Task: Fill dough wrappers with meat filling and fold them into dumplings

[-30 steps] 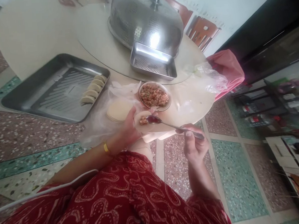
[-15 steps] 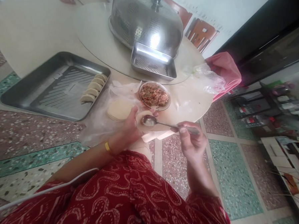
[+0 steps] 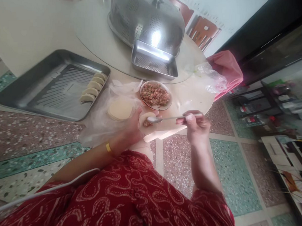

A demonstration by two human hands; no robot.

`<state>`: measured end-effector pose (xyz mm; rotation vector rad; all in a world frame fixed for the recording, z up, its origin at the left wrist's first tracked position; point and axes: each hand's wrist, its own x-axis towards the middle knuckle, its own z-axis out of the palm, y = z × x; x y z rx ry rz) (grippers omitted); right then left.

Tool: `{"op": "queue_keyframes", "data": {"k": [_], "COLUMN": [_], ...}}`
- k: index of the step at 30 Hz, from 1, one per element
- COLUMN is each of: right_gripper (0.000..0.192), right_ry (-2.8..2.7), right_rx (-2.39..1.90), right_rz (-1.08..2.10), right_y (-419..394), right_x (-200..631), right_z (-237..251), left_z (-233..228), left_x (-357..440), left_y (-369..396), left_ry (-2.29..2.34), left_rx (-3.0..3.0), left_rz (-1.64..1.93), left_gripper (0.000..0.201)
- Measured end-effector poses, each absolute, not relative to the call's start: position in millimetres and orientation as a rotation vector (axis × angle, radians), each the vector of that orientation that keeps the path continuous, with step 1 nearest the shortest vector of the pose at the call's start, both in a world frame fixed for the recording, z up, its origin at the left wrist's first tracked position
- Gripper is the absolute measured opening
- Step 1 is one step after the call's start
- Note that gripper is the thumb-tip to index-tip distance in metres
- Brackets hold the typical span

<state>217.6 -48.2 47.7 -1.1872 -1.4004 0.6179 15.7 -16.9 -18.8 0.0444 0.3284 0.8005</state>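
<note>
My left hand (image 3: pixel 134 127) holds a round dumpling wrapper (image 3: pixel 151 126), with a small lump of meat filling (image 3: pixel 147 122) on it. Closed round the handle of a metal spoon (image 3: pixel 155 119), my right hand (image 3: pixel 195 124) keeps the spoon's bowl just over that wrapper. Beyond the hands sits a bowl (image 3: pixel 169 107) of minced filling with green bits. A stack of wrappers (image 3: pixel 119 109) lies on thin plastic beside my left hand. Several folded dumplings (image 3: pixel 94 86) stand in a row along the right side of a large metal tray (image 3: pixel 20 87).
A smaller metal tray (image 3: pixel 155 72) leans near a big perforated metal dome (image 3: pixel 146 15) on the round glass turntable (image 3: pixel 93 31). A pink bag (image 3: pixel 228 66) and clear plastic (image 3: pixel 210 79) lie at the table's right. A white cable (image 3: pixel 56 188) crosses my left arm.
The spoon has lifted and turned over slightly, and a lump of filling now shows on the wrapper. My right hand has risen a little; my left hand keeps its hold.
</note>
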Motion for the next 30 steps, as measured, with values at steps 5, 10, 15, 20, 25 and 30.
{"op": "queue_keyframes", "data": {"k": [5,10,15,20,25,30], "right_gripper": [0.032,0.026,0.025,0.025,0.017,0.006], "right_ry": [-1.369,-1.266,-1.24,-1.352,-1.468,-1.589], "right_rx": [-1.246,-1.196,-1.177,-1.203,-1.187,-1.15], "right_rz": [0.666,0.65,0.556,0.431,0.445,0.282], "right_y": [-36.6,-38.7,-50.9,-64.0,-70.9,-82.1], "right_x": [207.2,215.4,222.3,216.0,210.7,221.7], "right_z": [44.2,40.8,35.3,37.3,41.1,38.3], "left_z": [-11.4,-6.3,-3.9,4.6,6.9,4.2], "left_x": [14.8,11.6,8.7,9.5,10.7,8.8], "left_y": [-16.5,-15.8,-13.7,-12.5,-12.9,-11.4], "left_ry": [0.432,0.369,0.295,0.256,0.263,0.276], "left_rx": [0.07,0.096,0.074,0.05,0.032,0.016], "left_rz": [0.82,0.84,0.865,0.83,0.822,0.816], "left_gripper": [0.059,0.063,0.06,0.068,0.063,0.059]}}
